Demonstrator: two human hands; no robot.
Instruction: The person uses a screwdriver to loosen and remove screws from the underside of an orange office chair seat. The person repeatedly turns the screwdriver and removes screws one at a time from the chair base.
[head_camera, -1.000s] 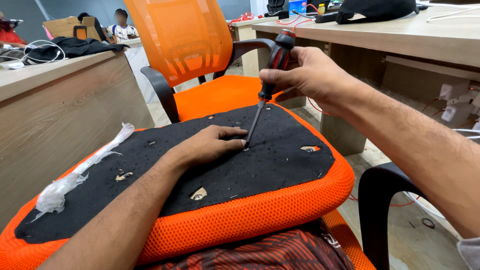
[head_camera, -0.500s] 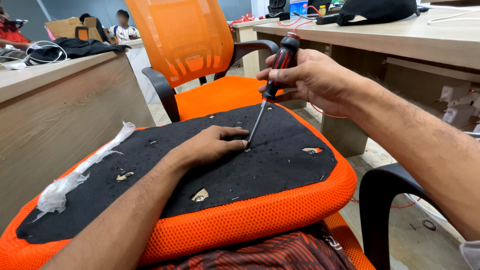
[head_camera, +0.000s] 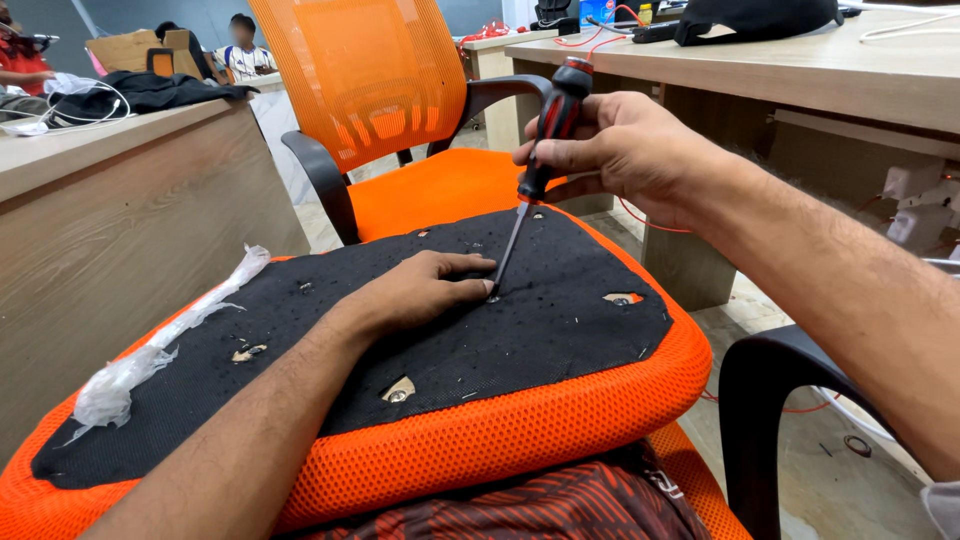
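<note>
An orange seat cushion (head_camera: 520, 440) lies upside down across my lap, its black fabric underside (head_camera: 560, 300) facing up. My right hand (head_camera: 625, 150) grips a screwdriver (head_camera: 545, 135) with a black and red handle, held nearly upright. Its tip touches the black fabric near the middle of the seat. My left hand (head_camera: 425, 290) rests flat on the fabric, fingertips right beside the tip. Small torn holes (head_camera: 620, 298) show in the fabric.
An orange mesh office chair (head_camera: 390, 110) stands just behind the cushion. A wooden desk (head_camera: 130, 230) is at left, another desk (head_camera: 800, 70) at right with a black cap. A black armrest (head_camera: 770, 400) is at lower right. Crumpled plastic wrap (head_camera: 160, 350) lies on the cushion. People sit far back.
My right hand has turned slightly on the screwdriver handle. The tip and my left hand stay at the same spot on the fabric.
</note>
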